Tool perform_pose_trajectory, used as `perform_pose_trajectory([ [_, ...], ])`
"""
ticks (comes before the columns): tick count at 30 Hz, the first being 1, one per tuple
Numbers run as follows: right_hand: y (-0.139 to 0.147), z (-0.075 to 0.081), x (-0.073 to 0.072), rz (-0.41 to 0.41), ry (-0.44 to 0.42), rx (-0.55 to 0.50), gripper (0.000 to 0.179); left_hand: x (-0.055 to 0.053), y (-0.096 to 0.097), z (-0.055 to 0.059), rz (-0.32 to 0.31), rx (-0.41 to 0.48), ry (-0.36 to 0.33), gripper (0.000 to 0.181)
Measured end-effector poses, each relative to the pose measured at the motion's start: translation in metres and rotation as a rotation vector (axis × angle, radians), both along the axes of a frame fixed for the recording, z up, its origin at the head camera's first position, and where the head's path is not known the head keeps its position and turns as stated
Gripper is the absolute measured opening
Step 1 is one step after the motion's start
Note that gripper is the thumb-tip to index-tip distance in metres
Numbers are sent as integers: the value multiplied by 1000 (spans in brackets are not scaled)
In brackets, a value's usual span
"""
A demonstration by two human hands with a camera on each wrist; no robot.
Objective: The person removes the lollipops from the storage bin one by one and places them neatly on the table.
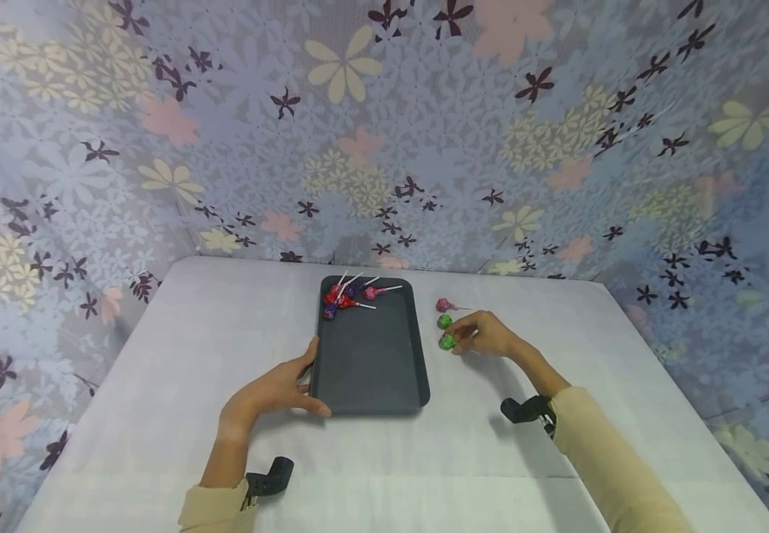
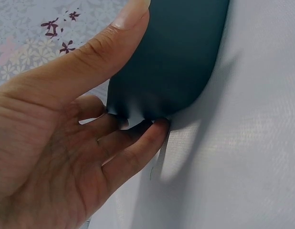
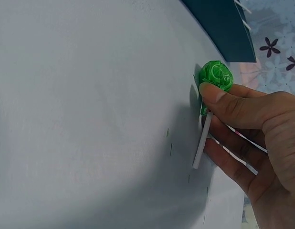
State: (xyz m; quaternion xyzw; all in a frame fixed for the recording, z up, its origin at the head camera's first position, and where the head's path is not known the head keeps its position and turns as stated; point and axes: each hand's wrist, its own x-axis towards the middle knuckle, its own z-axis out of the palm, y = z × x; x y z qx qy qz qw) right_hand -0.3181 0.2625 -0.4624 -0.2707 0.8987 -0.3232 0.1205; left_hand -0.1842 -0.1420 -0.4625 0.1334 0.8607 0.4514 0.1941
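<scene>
Round green lollipop (image 3: 217,73), perhaps cellophane-wrapped

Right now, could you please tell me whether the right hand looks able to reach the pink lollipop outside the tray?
Probably yes: the pink lollipop lies uncovered near the right hand, though that hand pinches a green lollipop and might need to release it first.

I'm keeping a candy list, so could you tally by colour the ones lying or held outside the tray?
Green: 2 (a held green candy in the right hand, and a loose green candy next to it)
Pink: 1 (a pink candy with its stick showing)
Total outside the tray: 3
</scene>
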Motion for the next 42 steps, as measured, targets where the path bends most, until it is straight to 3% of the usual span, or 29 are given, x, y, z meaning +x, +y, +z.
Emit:
perform_pose_trajectory([
  [12, -7, 1, -5, 42, 55, -8, 29, 2, -4, 3, 10, -10, -6, 128],
  [22, -16, 16, -11, 52, 18, -66, 32, 1, -4, 1, -2, 11, -8, 127],
  [36, -67, 43, -16, 127, 37, -143, 32, 0, -2, -2, 7, 5, -14, 128],
  [42, -88, 49, -19, 139, -15, -153, 32, -2, -2, -2, 5, 5, -20, 128],
])
